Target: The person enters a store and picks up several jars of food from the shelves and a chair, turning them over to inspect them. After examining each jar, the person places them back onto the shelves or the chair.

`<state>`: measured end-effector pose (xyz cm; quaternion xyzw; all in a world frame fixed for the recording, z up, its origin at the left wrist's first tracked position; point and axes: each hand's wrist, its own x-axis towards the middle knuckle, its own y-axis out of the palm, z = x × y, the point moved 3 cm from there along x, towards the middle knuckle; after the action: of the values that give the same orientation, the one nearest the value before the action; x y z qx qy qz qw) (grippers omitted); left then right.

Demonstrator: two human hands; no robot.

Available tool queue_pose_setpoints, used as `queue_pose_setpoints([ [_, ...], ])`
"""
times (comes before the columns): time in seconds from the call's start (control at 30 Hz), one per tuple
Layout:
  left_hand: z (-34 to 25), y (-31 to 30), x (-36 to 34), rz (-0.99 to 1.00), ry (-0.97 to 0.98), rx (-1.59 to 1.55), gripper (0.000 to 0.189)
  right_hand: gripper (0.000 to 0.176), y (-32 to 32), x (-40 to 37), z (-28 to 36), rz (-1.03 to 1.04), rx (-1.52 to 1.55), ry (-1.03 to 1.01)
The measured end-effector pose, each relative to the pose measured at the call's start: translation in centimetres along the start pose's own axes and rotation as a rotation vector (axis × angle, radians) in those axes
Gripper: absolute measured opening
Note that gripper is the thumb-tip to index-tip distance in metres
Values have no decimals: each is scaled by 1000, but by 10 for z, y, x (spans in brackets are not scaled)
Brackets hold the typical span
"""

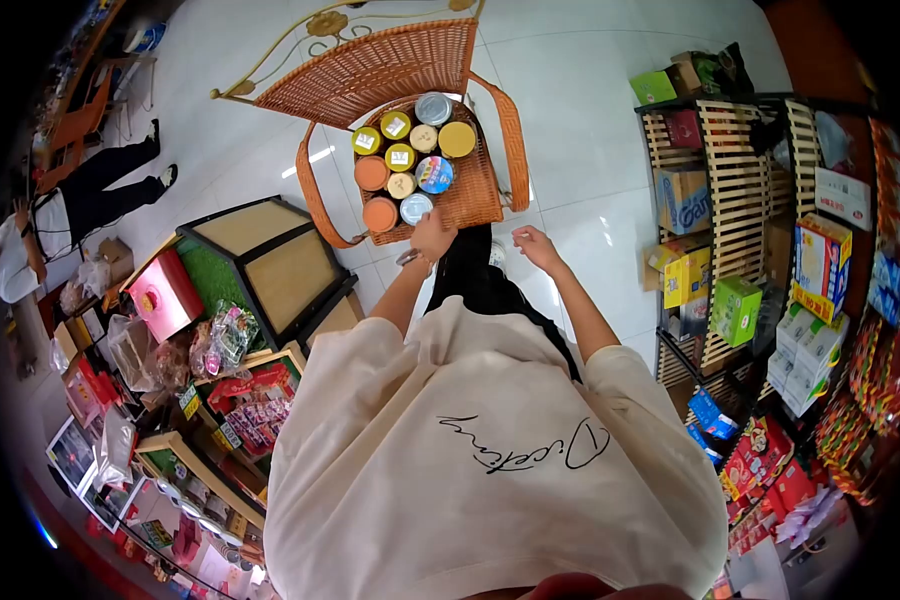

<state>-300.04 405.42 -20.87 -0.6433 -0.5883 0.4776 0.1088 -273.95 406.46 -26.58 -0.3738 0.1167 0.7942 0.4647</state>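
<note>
A brown wicker chair [494,190] stands before me, its seat crowded with several round, lidded jars. Some lids are orange [372,173], others olive-yellow with white labels [366,140]; one has a blue printed top [435,174]. My left hand [432,238] is at the front edge of the seat, close beside a silver-lidded jar [416,208]. Its fingers look bent and closed, and what they hold, if anything, is hidden. Right of the chair, my right hand [538,248] hangs in the air over the floor, fingers apart and holding nothing.
Slatted shelves [735,230] with boxes, including a green box [736,310], line the right side. A dark-framed bin [290,265] and packaged goods crowd the left. Another person in black trousers [110,185] is at the far left. White tiles [570,90] cover the floor.
</note>
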Motion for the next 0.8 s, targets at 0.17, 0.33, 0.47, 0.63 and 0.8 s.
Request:
queue_pose_setpoints([
  [0.17, -29, -27, 86, -85, 97, 104, 64, 30, 9, 73, 78, 20, 143, 127],
  [0.33, -34, -16, 155, -109, 262, 238, 83, 34, 17, 163, 123, -156, 273, 102],
  [0.47, -35, -3, 188, -73, 302, 346, 86, 34, 27, 209, 135, -207, 148, -56],
  [0.63, -28, 10, 210, -205, 344, 500, 89, 35, 32, 221, 123, -228, 171, -17],
  [0.8, -24, 5, 219, -118, 443, 481, 90, 40, 42, 223, 89, -207, 221, 35],
])
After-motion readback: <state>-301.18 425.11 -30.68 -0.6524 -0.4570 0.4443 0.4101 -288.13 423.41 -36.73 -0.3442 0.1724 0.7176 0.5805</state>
